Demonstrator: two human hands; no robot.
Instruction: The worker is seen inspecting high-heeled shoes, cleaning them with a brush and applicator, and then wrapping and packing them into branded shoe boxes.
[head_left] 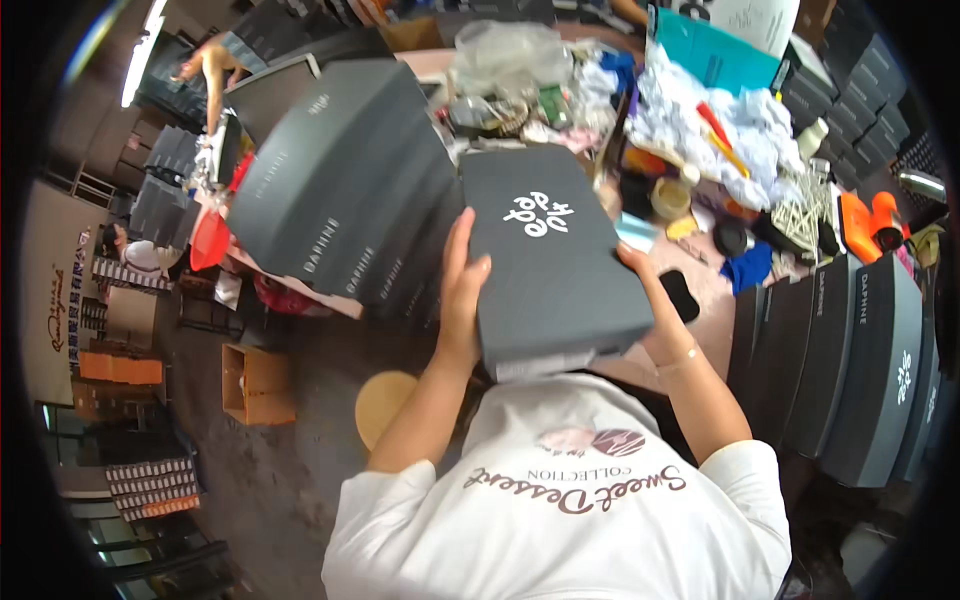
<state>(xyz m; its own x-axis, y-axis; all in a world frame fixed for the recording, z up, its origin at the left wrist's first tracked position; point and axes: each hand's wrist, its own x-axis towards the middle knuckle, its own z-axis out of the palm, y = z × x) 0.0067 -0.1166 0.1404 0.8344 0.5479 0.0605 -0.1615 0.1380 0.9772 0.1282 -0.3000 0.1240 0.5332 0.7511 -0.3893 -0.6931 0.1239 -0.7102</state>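
Reading this off the head view, I've got the dark grey box (548, 265) between the two hands, over the near edge of the pinkish tabletop (716, 305), close to the white shirt (600, 480). Key relation: long axis runs away from the torso, far end canted a bit left; the hands sit on opposite long sides, toward the near end. Neither hand is nearer, both are in contact. Left hand (462, 300) is on the left side, thumb up by the lid's edge, a finger along the wall. Right hand (655, 300) has its thumb at the right lid edge, other fingers hidden by the box, so I can't tell how they wrap underneath. Both grip, box squeezed between them. Lid reads flat, matte, stiff card, with a looping white script mark (538, 214); pale label (545, 366) on the near short end. Same-coloured stacked boxes (345, 170) at the tabletop's left edge, blurred; a row of upright boxes (860, 370) past its right edge, support unclear. Toward the far edge: filmy clear bags (510, 55), crumpled white paper (690, 120), a smooth teal carton (712, 55). Right side: thin pale sticks (800, 215), soft blue cloth (748, 268), rounded flat black piece (680, 295) just beside the right hand.
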